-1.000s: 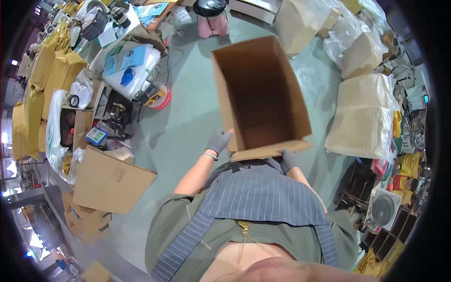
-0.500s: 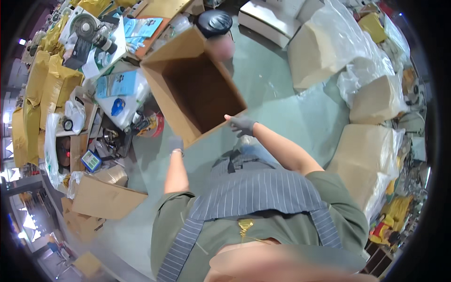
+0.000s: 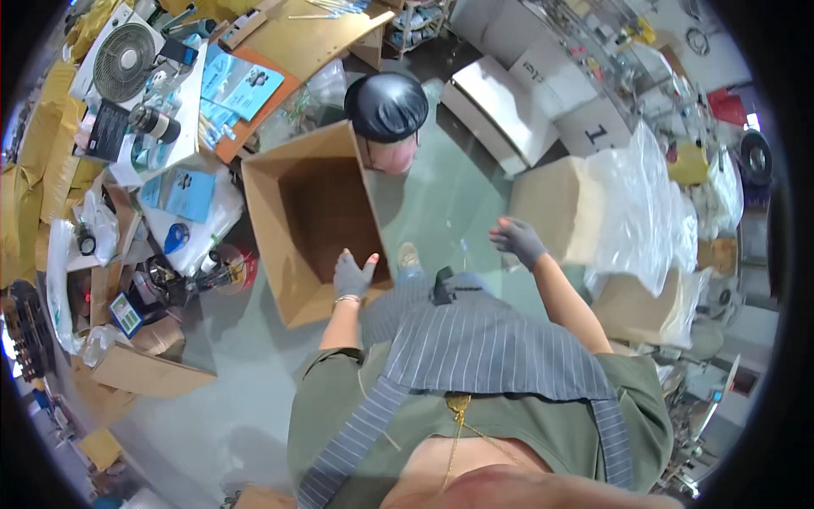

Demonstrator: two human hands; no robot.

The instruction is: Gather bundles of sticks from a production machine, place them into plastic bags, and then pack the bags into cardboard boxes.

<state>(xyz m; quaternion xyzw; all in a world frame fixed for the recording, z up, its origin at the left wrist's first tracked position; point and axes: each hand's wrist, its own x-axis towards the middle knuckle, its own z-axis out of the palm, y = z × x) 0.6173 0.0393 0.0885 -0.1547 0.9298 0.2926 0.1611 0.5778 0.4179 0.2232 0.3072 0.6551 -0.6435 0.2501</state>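
Observation:
A large empty brown cardboard box [image 3: 270, 233] stands with its mouth up, in front of me and to the left. My left hand [image 3: 353, 276], in a grey glove with bare fingertips, is over the box's near right side. Its thumb and fingers are apart, and I cannot tell whether it touches the cardboard. Away from the box, my right hand [image 3: 520, 241] hangs above the floor in a matching glove. Its fingers are loosely bent and nothing shows in them. Just beyond the box is a round stool with a shiny black cover [image 3: 387, 106].
To the left, a cluttered white table bears a fan [image 3: 125, 61] and blue packets [image 3: 254, 85]. A white carton [image 3: 492, 110] lies at the far right. Plastic-wrapped cartons [image 3: 551, 208] line the right side. Flattened cardboard [image 3: 148, 371] lies at lower left.
Both hands have let go of the box edges. The right hand has moved right, away from the box; the left is now over its near side. The box has turned and shifted left in view.

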